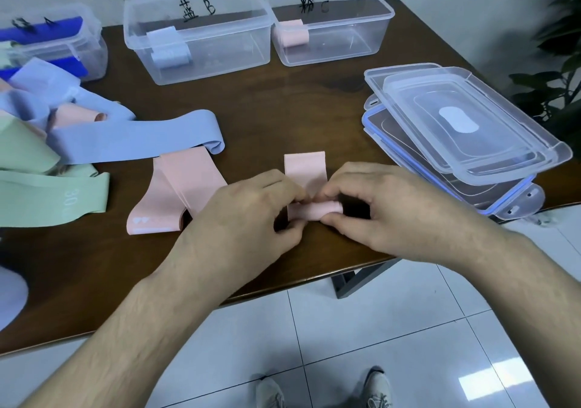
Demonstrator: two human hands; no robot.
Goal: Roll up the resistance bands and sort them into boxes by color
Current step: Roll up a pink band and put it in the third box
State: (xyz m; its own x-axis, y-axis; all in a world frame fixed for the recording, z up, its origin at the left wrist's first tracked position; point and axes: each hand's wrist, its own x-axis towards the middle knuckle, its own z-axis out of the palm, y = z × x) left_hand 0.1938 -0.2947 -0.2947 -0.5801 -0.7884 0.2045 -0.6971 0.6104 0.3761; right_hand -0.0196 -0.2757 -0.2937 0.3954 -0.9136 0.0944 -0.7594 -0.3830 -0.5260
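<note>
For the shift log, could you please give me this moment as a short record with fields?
activity: both hands, left hand and right hand, rolling a pink band on the table
box B: one rolled light blue band
box C: one rolled pink band
unsorted: loose pink band, blue band, green band
lids: stacked at right

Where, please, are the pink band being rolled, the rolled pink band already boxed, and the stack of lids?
pink band being rolled (304, 168), head view, flat unrolled end.
rolled pink band (290, 34), head view, roll's side.
stack of lids (459, 121), head view, top lid's centre.
</note>
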